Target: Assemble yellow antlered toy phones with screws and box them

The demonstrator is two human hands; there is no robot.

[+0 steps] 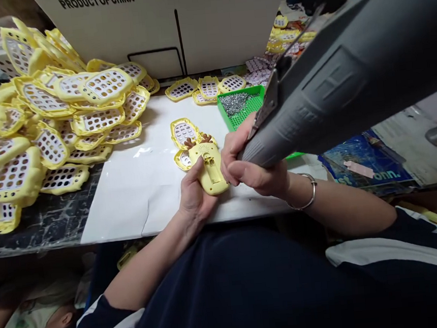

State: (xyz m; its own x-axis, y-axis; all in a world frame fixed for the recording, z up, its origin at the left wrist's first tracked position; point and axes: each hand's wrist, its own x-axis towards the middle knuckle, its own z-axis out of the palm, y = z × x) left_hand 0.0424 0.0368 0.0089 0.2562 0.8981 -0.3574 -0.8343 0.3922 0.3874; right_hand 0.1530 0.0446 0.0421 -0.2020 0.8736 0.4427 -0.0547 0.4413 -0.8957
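Left hand (194,196) clasps a yellow shell (210,170); right hand (251,163) is wrapped round a grey driver (348,71).

The left hand's thumb lies on the shell's left edge with the fingers curled under it, holding it over the near edge of the white sheet (136,181) on the worktop. The right hand is closed tight on the driver's nose just right of the shell, and the bit is hidden behind the fingers. A green tray (250,107) sits behind the right hand, towards the sheet's far right corner, with a heap of small silver screws (235,103) in its far half. Two more shells (183,131) lie just behind the held one. A big pile (46,118) of shells covers the worktop's left end. A cardboard box (160,21) stands along the far edge.
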